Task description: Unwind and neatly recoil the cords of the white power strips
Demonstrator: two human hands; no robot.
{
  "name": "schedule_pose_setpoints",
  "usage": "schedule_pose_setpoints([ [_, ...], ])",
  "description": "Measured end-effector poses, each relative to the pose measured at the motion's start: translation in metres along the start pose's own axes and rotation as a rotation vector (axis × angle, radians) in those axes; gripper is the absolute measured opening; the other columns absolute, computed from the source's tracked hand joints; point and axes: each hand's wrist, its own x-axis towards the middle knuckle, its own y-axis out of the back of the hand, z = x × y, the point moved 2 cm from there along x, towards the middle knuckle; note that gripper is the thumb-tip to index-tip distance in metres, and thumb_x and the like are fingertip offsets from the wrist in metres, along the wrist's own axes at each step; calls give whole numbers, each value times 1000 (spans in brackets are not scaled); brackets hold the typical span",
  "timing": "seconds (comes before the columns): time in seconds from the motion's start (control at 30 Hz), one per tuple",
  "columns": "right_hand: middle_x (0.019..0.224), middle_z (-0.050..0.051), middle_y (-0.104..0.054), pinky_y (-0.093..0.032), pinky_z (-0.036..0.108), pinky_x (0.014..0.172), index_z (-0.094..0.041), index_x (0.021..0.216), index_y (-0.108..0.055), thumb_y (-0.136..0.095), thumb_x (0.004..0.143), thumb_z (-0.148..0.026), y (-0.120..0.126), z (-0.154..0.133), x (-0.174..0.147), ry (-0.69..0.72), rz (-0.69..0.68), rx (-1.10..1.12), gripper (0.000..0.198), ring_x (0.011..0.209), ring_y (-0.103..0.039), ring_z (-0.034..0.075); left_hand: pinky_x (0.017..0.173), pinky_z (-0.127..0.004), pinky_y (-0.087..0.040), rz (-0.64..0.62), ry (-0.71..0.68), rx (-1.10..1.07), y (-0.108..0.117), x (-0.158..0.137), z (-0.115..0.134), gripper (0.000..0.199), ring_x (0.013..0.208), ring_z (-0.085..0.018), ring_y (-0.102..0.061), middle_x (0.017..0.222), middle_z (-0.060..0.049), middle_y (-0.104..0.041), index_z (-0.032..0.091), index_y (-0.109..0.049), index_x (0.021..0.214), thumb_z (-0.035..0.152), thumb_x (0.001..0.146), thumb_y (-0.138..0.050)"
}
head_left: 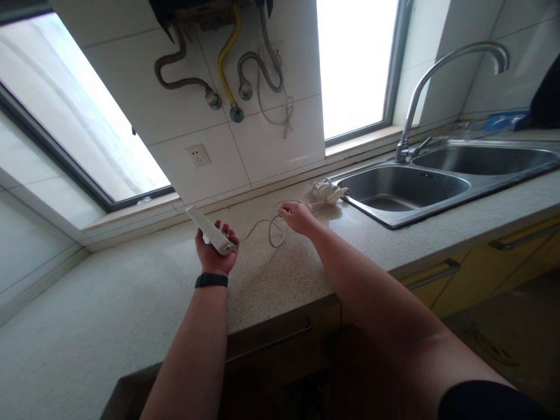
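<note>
Two bare hands work over the counter (280,286): the left hand's (213,256) grip is curled around a white bar (207,229), while the right hand (300,217) seems to pinch its cord (275,245). Pulling could tighten the loop into a knot; nudging the coiled bundle (324,191) could tip it into the neighbouring sink (398,221).

Pale tiled wall (175,119), bright windows (354,70), speckled countertop (131,297), yellow drawers (475,274)
</note>
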Motion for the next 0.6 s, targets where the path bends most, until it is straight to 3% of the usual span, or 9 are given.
schedule_pose_setpoints([
  [0.23, 99, 0, -69, -18, 49, 98, -30, 93, -75, -49, 88, -20, 2, -13, -9, 163, -281, -13, 28, 116, -48, 22, 67, -29, -58, -163, 101, 187, -4, -6, -1, 65, 82, -17, -66, 104, -3, -69, 24, -66, 118, 74, 78, -50],
  [0.37, 127, 2, -59, -23, 46, 100, -31, 125, -65, -53, 74, -12, 2, -16, -14, 342, -280, -16, 56, 124, -41, 25, 70, -34, -61, -254, 189, 336, -14, -14, -7, 80, 83, -19, -69, 109, -7, -70, 26, -63, 119, 88, 75, -42],
  [0.47, 142, 4, -48, -24, 48, 104, -34, 146, -48, -55, 71, -15, -1, -17, -17, 425, -240, 8, 77, 130, -37, 28, 67, -29, -59, -255, 184, 482, -22, -20, -17, 64, 81, -19, -69, 110, -12, -70, 22, -61, 115, 73, 77, -58],
  [0.6, 160, -2, -30, -20, 48, 109, -37, 155, -32, -54, 74, -17, -7, -26, -23, 555, -343, 47, 86, 144, -27, 25, 69, -27, -58, -328, 208, 583, -28, -25, -31, 53, 85, -21, -71, 112, -18, -69, 19, -57, 112, 59, 78, -61],
])
